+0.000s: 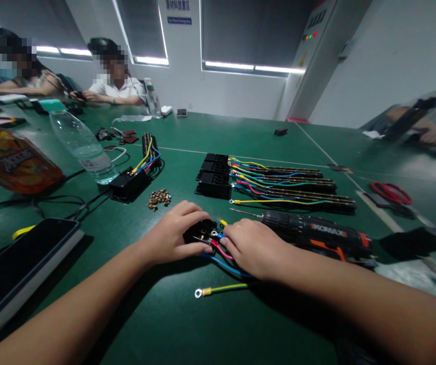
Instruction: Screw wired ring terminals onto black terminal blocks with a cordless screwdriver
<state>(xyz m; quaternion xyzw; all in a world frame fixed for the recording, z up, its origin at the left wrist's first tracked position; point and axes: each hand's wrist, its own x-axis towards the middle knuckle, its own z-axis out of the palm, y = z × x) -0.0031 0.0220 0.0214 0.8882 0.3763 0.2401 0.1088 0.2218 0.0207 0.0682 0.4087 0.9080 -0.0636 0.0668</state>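
My left hand (180,232) is closed round a small black housing (198,230), thumb along its near side and fingers over the far side. My right hand (253,247) pinches a blue wire with a ring terminal (215,234) at the housing's right end. A red wire (221,250) and a blue wire (227,267) run from there under my right hand. Nearer to me, a yellow-green wire with a ring terminal (198,293) lies on the table. Beyond my left hand is a pile of small brass-coloured screws (159,198).
Behind my right hand lies a cordless drill (316,233); beyond it, several wired black units (278,185). Another unit (130,185) stands left, near a water bottle (83,147), an orange bottle (16,159) and a phone (24,268). People sit across the table (210,126).
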